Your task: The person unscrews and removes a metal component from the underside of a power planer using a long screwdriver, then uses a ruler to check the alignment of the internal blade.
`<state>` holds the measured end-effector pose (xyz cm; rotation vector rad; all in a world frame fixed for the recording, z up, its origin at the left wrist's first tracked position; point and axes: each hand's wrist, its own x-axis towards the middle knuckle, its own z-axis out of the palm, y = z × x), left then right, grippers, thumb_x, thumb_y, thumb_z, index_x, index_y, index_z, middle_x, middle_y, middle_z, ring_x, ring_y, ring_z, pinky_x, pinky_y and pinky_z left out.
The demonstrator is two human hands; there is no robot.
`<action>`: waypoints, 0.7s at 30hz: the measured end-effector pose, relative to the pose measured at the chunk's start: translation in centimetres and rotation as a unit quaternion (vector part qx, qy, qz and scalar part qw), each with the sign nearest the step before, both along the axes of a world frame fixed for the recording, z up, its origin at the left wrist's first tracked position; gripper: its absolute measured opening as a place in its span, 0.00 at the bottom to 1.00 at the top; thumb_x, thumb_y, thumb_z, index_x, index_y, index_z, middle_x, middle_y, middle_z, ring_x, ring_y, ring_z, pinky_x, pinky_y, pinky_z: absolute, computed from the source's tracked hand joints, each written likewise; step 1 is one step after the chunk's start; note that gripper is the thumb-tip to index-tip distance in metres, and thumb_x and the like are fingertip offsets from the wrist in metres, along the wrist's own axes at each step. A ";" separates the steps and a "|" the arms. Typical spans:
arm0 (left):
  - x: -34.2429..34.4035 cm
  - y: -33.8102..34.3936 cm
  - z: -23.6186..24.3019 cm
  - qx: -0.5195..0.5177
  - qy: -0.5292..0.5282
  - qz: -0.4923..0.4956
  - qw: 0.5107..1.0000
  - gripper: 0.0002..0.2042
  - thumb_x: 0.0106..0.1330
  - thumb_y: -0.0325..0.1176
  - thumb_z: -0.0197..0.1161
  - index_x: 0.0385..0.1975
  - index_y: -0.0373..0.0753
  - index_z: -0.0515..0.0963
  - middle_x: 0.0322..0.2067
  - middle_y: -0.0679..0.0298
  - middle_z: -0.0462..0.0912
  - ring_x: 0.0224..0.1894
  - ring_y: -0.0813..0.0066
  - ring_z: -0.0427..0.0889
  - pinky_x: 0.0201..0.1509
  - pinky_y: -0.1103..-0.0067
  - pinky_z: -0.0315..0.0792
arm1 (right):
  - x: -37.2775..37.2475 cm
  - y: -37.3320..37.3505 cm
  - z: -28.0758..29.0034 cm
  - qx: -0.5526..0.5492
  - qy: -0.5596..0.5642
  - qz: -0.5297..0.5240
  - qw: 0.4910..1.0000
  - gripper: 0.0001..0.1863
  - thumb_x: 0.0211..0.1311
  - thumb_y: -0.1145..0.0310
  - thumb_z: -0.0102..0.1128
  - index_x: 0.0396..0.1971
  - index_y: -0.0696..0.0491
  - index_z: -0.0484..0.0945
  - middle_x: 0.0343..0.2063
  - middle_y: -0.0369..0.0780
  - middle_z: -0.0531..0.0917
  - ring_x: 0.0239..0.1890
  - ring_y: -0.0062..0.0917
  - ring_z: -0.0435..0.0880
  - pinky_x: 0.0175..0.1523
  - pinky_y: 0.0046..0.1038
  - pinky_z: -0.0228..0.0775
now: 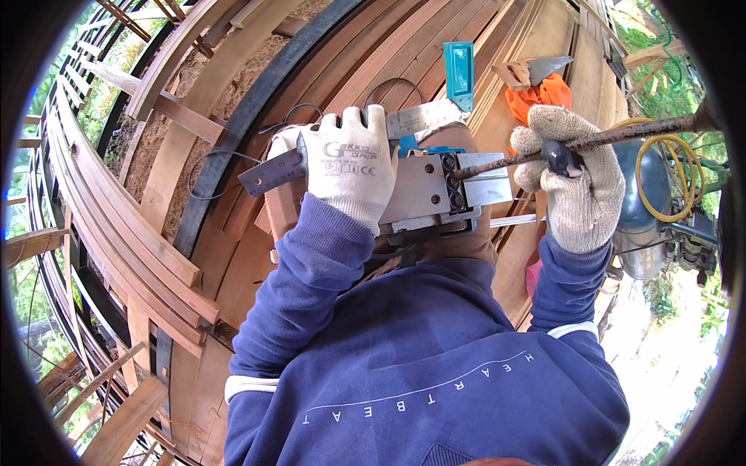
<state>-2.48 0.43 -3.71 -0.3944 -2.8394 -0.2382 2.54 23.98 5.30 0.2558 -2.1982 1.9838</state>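
A power planer (pixel 408 194) with teal trim lies across my lap, its flat metal sole and the dark bolts of its cutter drum facing up. My gloved left hand (pixel 348 159) is curled over the planer's left end. A steel strip with ruler markings (pixel 272 172) juts out left of that hand, and another marked metal strip (pixel 423 116) lies beyond the planer. My gloved right hand (pixel 579 171) is closed on a small dark object (pixel 558 159), its kind unclear. A rusty rod (pixel 637 133) slants across the right hand toward the cutter drum; I cannot tell whether I grip it.
A teal case (pixel 458 75), an orange cloth (pixel 548 97) and a metal blade with a wooden handle (pixel 548 70) lie on the boards ahead. Curved timber strips (pixel 128 210) stand at left. At right are a dark tank (pixel 641 182) and a yellow hose (pixel 695 167).
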 end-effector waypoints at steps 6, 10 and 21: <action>0.0 0.1 -0.1 0.002 0.000 0.001 1.000 0.21 0.57 0.44 0.73 0.47 0.44 0.77 0.39 0.60 0.81 0.46 0.59 0.83 0.52 0.58 0.71 | 0.8 0.7 0.1 0.027 -0.014 -0.012 0.999 0.19 0.75 0.66 0.60 0.58 0.63 0.79 0.43 0.47 0.87 0.41 0.26 0.88 0.41 0.21 0.80; 0.0 0.1 -0.1 0.003 0.006 0.004 1.000 0.21 0.57 0.44 0.73 0.47 0.44 0.76 0.40 0.60 0.82 0.46 0.59 0.82 0.52 0.57 0.71 | 1.3 1.6 0.1 0.038 -0.037 -0.008 0.999 0.24 0.73 0.58 0.63 0.58 0.63 0.79 0.42 0.47 0.88 0.39 0.24 0.88 0.39 0.21 0.81; -0.2 0.2 -0.3 0.011 -0.019 0.004 1.000 0.21 0.58 0.44 0.73 0.48 0.44 0.76 0.41 0.60 0.82 0.48 0.58 0.82 0.53 0.57 0.71 | 1.5 1.9 -0.6 0.023 -0.039 0.011 0.999 0.32 0.71 0.49 0.65 0.59 0.64 0.78 0.44 0.47 0.88 0.44 0.29 0.90 0.41 0.22 0.83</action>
